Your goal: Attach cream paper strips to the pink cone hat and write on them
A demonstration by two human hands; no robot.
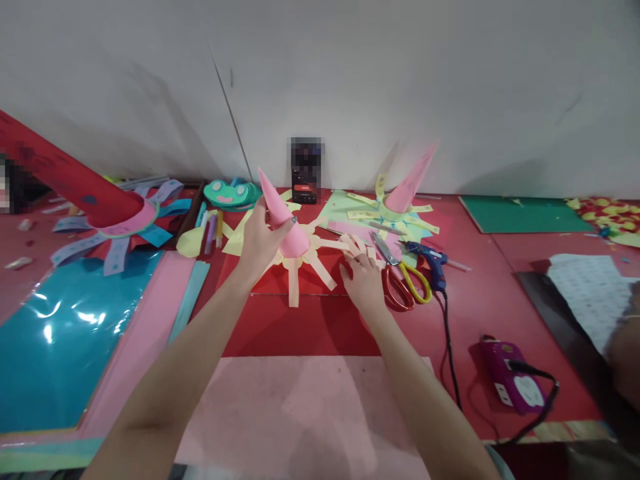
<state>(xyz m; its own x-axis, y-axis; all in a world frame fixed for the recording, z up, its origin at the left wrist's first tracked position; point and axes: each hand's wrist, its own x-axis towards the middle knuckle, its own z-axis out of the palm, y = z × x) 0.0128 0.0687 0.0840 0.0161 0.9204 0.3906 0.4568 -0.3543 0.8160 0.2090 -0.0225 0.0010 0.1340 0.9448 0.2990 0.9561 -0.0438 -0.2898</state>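
Observation:
My left hand [259, 241] is wrapped round the side of a pink paper cone [297, 240], its tip leaning up to the left. Pale paper strips [294, 288] fan out from the cone's base over red sheet. At the right of this fan, my right hand [363, 277] rests with its fingers stretched out over several pale strips. Whether a fingertip pinches one of them is hard to see. Beside that hand lie scissors [411, 283] with one red and one yellow handle loop. A blue glue gun [434, 265] lies just beyond them.
A second pink cone [407, 190] with yellow strips stands behind. At left are a red paper cone [107, 197], a glossy blue sheet [75, 347], markers [210, 233] and green frog-faced cutouts [233, 193]. A phone [306, 177] leans on the wall; a purple power adapter [513, 377] lies right.

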